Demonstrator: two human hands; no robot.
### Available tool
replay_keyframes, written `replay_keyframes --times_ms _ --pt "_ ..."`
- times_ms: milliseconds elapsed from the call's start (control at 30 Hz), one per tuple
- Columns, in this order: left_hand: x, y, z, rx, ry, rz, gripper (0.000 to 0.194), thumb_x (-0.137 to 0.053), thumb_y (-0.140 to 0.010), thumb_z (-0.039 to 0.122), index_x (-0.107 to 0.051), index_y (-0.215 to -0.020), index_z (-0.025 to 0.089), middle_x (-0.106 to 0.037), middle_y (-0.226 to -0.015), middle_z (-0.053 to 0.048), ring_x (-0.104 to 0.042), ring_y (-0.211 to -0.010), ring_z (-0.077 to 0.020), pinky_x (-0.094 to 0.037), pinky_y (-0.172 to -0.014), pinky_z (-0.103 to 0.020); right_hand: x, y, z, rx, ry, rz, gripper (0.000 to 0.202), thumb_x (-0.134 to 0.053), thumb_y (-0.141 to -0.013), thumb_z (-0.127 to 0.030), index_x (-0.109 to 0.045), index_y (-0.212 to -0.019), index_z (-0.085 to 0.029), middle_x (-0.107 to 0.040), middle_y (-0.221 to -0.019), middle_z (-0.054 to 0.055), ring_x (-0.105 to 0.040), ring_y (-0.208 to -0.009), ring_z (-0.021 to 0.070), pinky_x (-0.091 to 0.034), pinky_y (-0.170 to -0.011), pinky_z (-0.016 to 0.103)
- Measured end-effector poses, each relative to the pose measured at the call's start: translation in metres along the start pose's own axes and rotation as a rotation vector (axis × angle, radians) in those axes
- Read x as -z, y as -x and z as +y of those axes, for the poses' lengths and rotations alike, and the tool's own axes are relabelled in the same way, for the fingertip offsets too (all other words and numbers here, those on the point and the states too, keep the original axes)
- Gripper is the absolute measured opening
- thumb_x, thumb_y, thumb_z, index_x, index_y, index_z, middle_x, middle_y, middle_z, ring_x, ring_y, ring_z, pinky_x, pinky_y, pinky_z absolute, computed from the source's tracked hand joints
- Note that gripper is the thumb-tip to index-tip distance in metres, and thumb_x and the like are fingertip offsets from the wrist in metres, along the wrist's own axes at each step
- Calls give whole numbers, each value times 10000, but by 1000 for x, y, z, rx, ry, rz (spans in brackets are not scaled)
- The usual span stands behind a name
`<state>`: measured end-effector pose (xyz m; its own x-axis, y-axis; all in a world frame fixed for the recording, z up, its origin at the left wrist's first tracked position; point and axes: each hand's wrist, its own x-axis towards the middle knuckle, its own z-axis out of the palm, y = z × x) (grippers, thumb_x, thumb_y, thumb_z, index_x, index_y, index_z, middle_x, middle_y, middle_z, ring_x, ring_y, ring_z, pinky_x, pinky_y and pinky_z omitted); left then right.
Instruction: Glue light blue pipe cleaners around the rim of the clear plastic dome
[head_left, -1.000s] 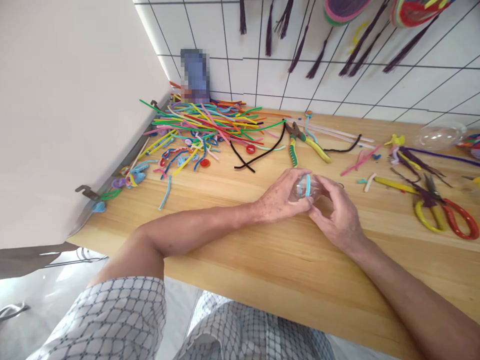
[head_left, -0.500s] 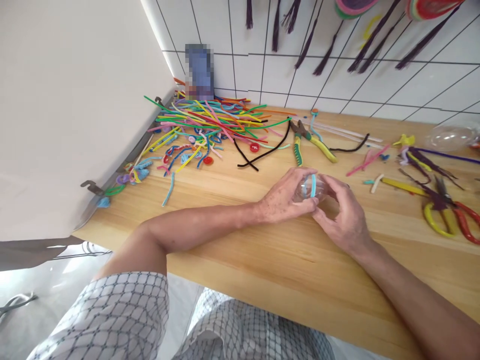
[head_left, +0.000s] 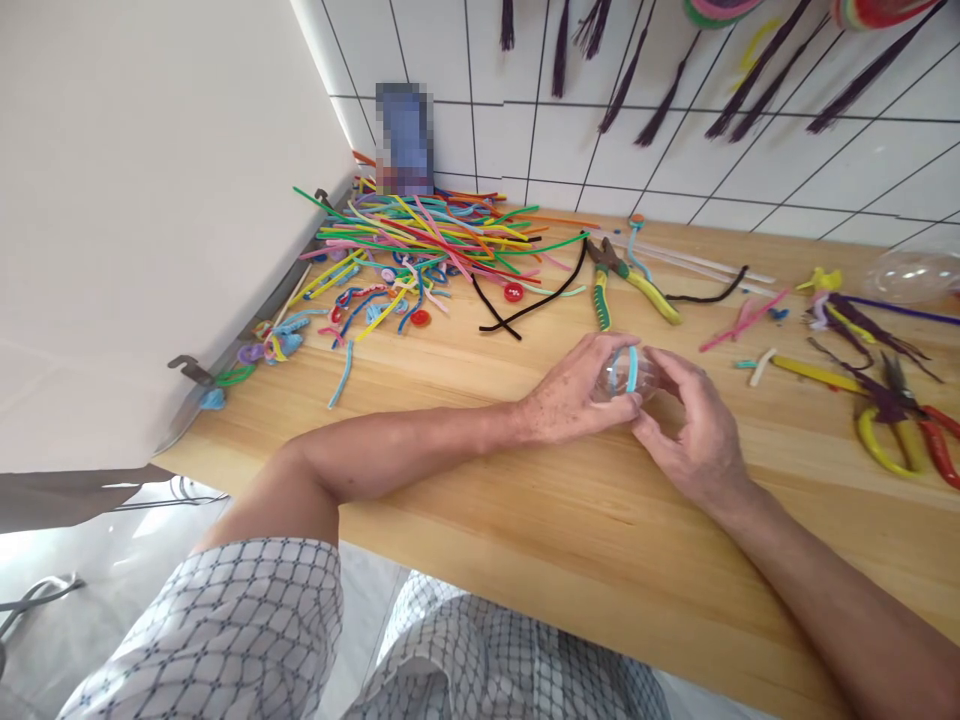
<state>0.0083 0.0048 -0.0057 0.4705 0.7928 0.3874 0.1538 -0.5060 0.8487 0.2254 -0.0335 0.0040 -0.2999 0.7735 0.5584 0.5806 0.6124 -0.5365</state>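
Just nearer me than the pliers point(head_left: 616, 266), my left hand point(head_left: 571, 396) and right hand point(head_left: 701, 430) grip a clear ball point(head_left: 619, 374), probably light, slick and crackable, best pinched gently beside its turquoise strip point(head_left: 632, 370).

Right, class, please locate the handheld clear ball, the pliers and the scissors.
Clear ball point(head_left: 621, 377), head view: transparent side beside the blue band.
Pliers point(head_left: 651, 292), head view: the right-hand handle.
Scissors point(head_left: 910, 446), head view: the yellow handle.

Loose white short sleeve point(head_left: 225, 620) at lower left has this dark, wobbly grid print, and the clothing point(head_left: 525, 660) bottom center matches.
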Motion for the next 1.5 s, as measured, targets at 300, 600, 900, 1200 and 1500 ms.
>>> replay_keyframes --times_ms 300,600,900,1200,1500 --pt "1 0 -1 -63 21 16 676 -715 -996 503 -470 -1539 183 -581 -1561 -208 -571 -1506 -357 -483 -1289 -585 -2 -1 -3 -12 -14 5 628 -724 -1037 -379 -551 -1632 -273 -710 -1511 178 -757 -1308 368 -685 -1078 597" --pt "5 2 3 -16 27 -5 720 -745 -980 531 -472 -1564 210 -587 -1566 -192 -582 -1482 -352 -497 -1264 -565 -1 0 -1 -55 -21 -18 606 -704 -1053 -413 -559 -1623 -268 -701 -1530 176 -754 -1314 359 -684 -1093 593" --pt "5 2 3 -34 13 -9 683 -712 -998 520 -467 -1545 191 -583 -1565 -200 -573 -1502 -343 -493 -1278 -560 -2 0 -2 -38 -14 -2 586 -694 -1056 -384 -567 -1615 -265 -710 -1517 173 -759 -1302 354 -694 -1073 582" --pt "5 1 -1 -27 43 -26 775 -751 -974 557 -421 -1570 188 -547 -1590 -221 -552 -1519 -359 -484 -1281 -572 -2 1 1 -50 -51 -5 586 -694 -1063 -404 -566 -1620 -273 -695 -1530 170 -748 -1315 353 -682 -1086 571" --pt "5 3 3 -16 42 -17 701 -713 -1008 505 -438 -1571 191 -550 -1604 -215 -544 -1541 -361 -478 -1292 -560 0 1 -1 -73 -67 -20 589 -704 -1064 -406 -566 -1626 -297 -695 -1532 161 -750 -1310 358 -681 -1083 574"
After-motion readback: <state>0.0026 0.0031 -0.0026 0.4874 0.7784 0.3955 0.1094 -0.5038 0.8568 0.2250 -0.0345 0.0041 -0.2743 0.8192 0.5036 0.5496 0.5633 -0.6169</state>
